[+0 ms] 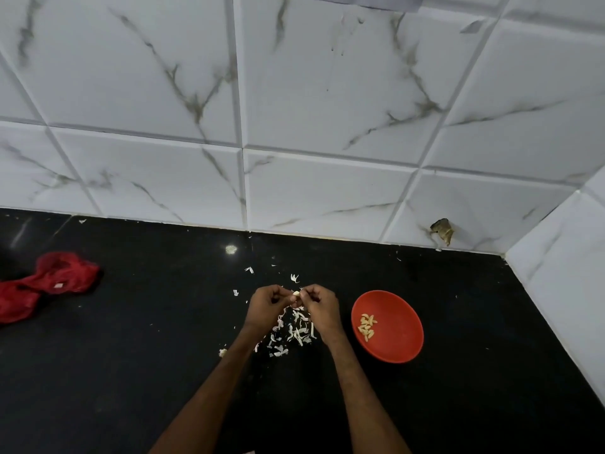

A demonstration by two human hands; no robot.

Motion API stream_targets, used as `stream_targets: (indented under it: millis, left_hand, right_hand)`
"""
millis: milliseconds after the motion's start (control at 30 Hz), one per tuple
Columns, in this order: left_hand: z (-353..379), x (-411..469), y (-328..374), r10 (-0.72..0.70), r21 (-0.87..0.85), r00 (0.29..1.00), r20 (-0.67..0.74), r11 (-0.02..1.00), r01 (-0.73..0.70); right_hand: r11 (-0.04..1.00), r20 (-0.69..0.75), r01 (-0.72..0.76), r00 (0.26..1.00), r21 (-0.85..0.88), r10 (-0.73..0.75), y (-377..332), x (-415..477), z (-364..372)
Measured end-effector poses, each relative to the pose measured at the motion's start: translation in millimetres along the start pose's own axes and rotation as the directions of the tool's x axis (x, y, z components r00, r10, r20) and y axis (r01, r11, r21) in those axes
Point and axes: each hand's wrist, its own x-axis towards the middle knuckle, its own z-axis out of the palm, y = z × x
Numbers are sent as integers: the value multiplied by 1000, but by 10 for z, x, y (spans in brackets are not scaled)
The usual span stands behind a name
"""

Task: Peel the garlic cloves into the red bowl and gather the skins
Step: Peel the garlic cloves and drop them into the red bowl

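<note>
Over the black counter, my left hand [266, 306] and my right hand [319, 306] meet fingertip to fingertip and pinch a small pale garlic clove [296, 293] between them. Beneath the hands lies a scatter of white garlic skins [296, 332]. To the right stands the red bowl [397, 342], with several peeled cloves [367, 326] lying in its left part. A loose pale piece [223, 352] lies left of my left forearm.
A crumpled red mesh bag [49, 283] lies at the counter's far left. White marbled wall tiles [294, 126] rise behind, and a side wall [556, 290] closes the right. Stray skin flakes [294, 277] dot the counter near the back.
</note>
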Motion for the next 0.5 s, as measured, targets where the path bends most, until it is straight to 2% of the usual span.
stream_targets:
  millis: [100,200,400,500]
  left_hand:
    - [8,27,5,-7,56,1000,17,998,6]
    - [30,35,52,-14,39,999,31,999,13]
    - [36,12,55,-162,-266,987,8,951,158]
    - [12,37,39,-199,-362,980,-18,915,179]
  right_hand:
    - [999,23,28,999,-31,-27,27,9,15]
    - [995,37,82,996,-54,-81,-12,-4,16]
    - [992,67,74,996,-105,-67,-36,9,55]
    - [987,74,82,995,-140,-72,-26,11,29]
